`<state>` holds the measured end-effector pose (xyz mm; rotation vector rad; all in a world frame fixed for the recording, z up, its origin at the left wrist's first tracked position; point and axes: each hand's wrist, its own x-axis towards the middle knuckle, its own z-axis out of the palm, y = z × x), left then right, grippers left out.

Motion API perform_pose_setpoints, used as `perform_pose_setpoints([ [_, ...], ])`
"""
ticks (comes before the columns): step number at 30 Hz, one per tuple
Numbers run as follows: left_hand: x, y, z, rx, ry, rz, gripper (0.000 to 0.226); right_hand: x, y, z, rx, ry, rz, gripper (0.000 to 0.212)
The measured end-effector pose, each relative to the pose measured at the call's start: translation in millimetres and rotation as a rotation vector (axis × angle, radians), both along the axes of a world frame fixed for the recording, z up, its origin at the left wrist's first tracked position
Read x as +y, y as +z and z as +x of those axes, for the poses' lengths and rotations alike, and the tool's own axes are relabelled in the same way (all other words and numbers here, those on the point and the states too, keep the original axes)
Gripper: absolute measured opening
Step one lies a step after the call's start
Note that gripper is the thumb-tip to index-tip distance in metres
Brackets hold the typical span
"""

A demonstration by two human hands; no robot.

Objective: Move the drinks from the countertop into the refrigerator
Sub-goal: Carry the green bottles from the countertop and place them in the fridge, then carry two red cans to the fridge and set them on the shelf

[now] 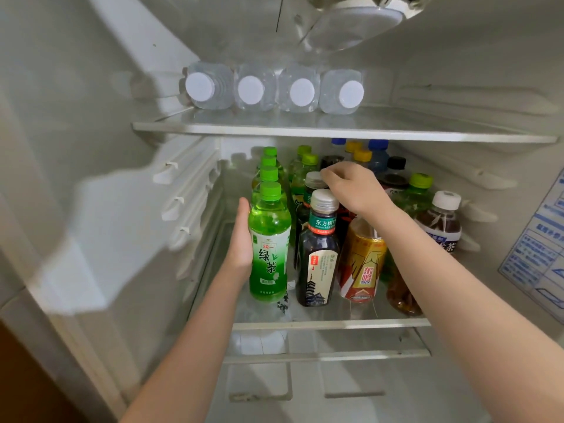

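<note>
Holding the green bottle [268, 239] at the shelf's [329, 324] front left, left hand [242, 239] wrapped round it, right hand [354, 186] curled over a dark cap [315, 178], grip unclear, you seem nearly done, though the tabletop is out of view.

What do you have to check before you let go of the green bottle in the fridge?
1. The green tea bottle stands upright: ok.
2. The left hand grips its side: ok.
3. Its bottom rests fully on the shelf: cannot tell.
4. It stands apart from the dark tea bottle beside it: ok, a narrow gap.
5. The right hand is out of its way, over at the rear bottle cap: ok.
6. The right hand really grips that cap: cannot tell.
</note>
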<state>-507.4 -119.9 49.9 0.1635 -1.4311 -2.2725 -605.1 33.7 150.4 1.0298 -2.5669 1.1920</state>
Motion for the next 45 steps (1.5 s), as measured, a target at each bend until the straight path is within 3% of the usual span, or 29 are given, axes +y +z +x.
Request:
perform_pose_setpoints([
  [7, 3, -5, 6, -0.026, 0.071, -0.067, 0.066, 4, -2, 9, 0.114, -0.021, -0.036, 0.033],
  [12, 12, -36, 29, -0.043, 0.446, -0.191, 0.06, 31, -23, 36, 0.329, -0.097, -0.325, 0.027],
  [15, 26, -61, 49, -0.064, 0.371, -0.307, 0.065, 49, -54, 61, 0.406, -0.152, -0.545, 0.02],
  [17, 31, -69, 53, -0.084, 0.293, -0.361, 0.05, 57, -79, 77, 0.407, -0.157, -0.612, 0.017],
  [19, 31, -71, 51, -0.154, 0.303, -0.502, 0.038, 63, -104, 91, 0.378, -0.154, -0.615, 0.018],
  [22, 29, -75, 48, -0.194, 0.378, -0.672, 0.043, 71, -137, 106, 0.309, -0.17, -0.585, 0.016],
  [28, 30, -75, 50, -0.241, 0.406, -0.738, 0.053, 90, -175, 115, 0.164, -0.256, -0.425, 0.023],
  [31, 42, -78, 53, -0.258, 0.558, -0.811, 0.09, 100, -188, 118, 0.095, -0.296, -0.362, 0.024],
  [33, 57, -81, 59, -0.145, 0.786, -0.945, 0.092, 106, -193, 118, 0.041, -0.329, -0.312, 0.026],
  [36, 86, -93, 66, 0.086, 0.955, -1.075, 0.07, 112, -194, 113, -0.011, -0.357, -0.272, 0.027],
  [40, 120, -120, 72, 0.217, 0.801, -1.2, 0.048, 120, -189, 111, -0.071, -0.331, -0.236, 0.027],
  [45, 149, -140, 79, 0.134, 0.436, -1.23, 0.032, 160, -209, 141, -0.14, -0.317, -0.137, 0.023],
])
